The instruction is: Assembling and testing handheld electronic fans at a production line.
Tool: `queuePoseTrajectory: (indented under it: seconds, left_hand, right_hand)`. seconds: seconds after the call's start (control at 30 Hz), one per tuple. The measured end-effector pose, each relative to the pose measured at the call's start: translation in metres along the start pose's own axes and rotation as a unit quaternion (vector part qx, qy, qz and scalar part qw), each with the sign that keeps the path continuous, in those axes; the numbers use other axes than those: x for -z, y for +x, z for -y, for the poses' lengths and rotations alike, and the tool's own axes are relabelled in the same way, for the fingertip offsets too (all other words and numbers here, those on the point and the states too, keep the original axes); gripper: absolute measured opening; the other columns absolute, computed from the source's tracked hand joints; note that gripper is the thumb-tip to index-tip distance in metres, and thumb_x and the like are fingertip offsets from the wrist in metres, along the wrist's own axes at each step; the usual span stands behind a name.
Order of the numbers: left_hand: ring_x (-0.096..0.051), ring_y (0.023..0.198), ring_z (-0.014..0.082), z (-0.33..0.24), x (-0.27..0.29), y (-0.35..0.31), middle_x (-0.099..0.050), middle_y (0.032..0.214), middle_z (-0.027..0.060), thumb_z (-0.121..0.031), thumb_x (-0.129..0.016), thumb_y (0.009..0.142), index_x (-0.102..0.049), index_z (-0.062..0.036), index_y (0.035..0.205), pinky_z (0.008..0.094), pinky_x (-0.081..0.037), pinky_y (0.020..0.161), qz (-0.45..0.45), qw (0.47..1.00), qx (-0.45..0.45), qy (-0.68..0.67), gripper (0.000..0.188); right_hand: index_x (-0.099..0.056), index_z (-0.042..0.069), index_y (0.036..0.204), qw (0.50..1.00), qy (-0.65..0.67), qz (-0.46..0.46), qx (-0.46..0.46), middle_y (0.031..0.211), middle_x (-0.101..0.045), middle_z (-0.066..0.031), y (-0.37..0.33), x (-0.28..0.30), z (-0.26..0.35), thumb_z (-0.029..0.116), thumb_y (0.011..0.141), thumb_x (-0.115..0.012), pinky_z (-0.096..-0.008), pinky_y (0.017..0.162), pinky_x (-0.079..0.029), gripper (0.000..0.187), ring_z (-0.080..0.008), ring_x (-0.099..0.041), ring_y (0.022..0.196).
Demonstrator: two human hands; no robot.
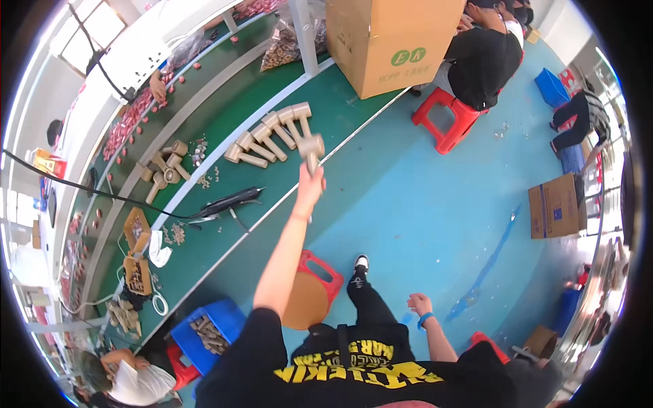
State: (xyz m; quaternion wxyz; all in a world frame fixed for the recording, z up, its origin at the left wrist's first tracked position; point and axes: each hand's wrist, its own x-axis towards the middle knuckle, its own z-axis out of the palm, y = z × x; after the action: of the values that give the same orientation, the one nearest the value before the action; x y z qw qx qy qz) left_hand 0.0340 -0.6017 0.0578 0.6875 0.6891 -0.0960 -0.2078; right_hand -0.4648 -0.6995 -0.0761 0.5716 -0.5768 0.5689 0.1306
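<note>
My left hand (311, 188) is closed round the handle of a beige hammer-shaped part (311, 147), held up at the front edge of the green workbench (292, 95). Just beyond it, several like beige hammer-shaped parts (260, 131) lie side by side in a row, heads away from me. A black handheld power tool (231, 202) with a cable rests on the bench to the left of my forearm. Low at my right side hangs my right hand (420, 305), a blue band on its wrist, its fingers loosely apart and nothing visible in them.
A big cardboard box (388, 47) stands at the bench's far end. Beside it a person sits on a red stool (445, 119). Another red stool (320, 279) is below my left arm. A blue bin (235, 319) holds brown parts. More beige parts (163, 170) lie further left.
</note>
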Motion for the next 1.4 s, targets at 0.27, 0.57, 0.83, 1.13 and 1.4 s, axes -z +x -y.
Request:
queuePoseTrajectory:
  seconds: [0.27,0.57,0.83,1.13,1.4]
  left_hand:
    - [-0.059,0.07,0.0152,0.026,-0.071,0.18,-0.057,0.088,0.0065,-0.011,-0.064,0.082,-0.043,-0.0009,0.113,0.03,-0.054,0.057,-0.043,0.964,0.128,-0.23,0.038]
    - [-0.042,0.116,0.0438,0.059,-0.079,0.157,-0.037,0.126,0.0346,-0.029,-0.07,0.07,-0.03,0.0135,0.127,0.0417,-0.035,0.102,-0.238,0.948,0.084,0.193,0.082]
    - [-0.039,0.12,0.0395,0.011,0.021,0.042,-0.037,0.134,0.0235,-0.03,-0.066,0.077,-0.047,-0.0072,0.127,0.0498,-0.043,0.089,-0.151,0.889,-0.016,0.432,0.058]
    - [-0.022,0.131,0.0476,0.008,0.07,0.105,-0.03,0.143,0.0152,-0.046,-0.063,0.08,-0.045,-0.017,0.132,0.0656,-0.039,0.088,-0.176,0.813,0.028,0.555,0.062]
    - [-0.039,0.116,0.0463,-0.005,0.069,0.154,-0.039,0.133,0.0168,-0.059,-0.05,0.081,-0.048,-0.0181,0.13,0.0609,-0.042,0.085,-0.146,0.824,0.235,0.494,0.064]
  right_hand:
    - [-0.064,0.003,0.098,0.986,0.152,-0.059,-0.033,0.079,-0.067,-0.0105,0.001,0.049,-0.088,0.025,0.086,-0.058,-0.0298,0.059,-0.052,0.026,-0.0193,-0.065,0.068]
    - [-0.062,0.002,0.074,0.97,-0.141,0.0,0.197,0.061,-0.06,-0.011,0.094,0.052,0.084,0.033,0.087,-0.05,-0.0344,0.056,-0.044,0.036,-0.0182,-0.057,0.059]
    - [-0.053,0.014,0.122,0.839,-0.217,0.033,0.497,0.124,-0.052,-0.0133,0.104,-0.105,0.445,0.023,0.083,-0.062,-0.0404,0.094,-0.043,0.041,-0.0319,-0.049,0.114]
    - [-0.039,0.02,0.133,0.794,-0.368,-0.059,0.48,0.139,-0.038,-0.0113,0.136,-0.238,0.538,0.045,0.077,-0.065,-0.0618,0.097,-0.031,0.067,-0.0488,-0.028,0.127]
    - [-0.033,0.012,0.135,0.839,-0.377,-0.131,0.37,0.131,-0.043,-0.0157,0.132,-0.282,0.57,0.049,0.074,-0.066,-0.0641,0.097,-0.03,0.078,-0.05,-0.029,0.126]
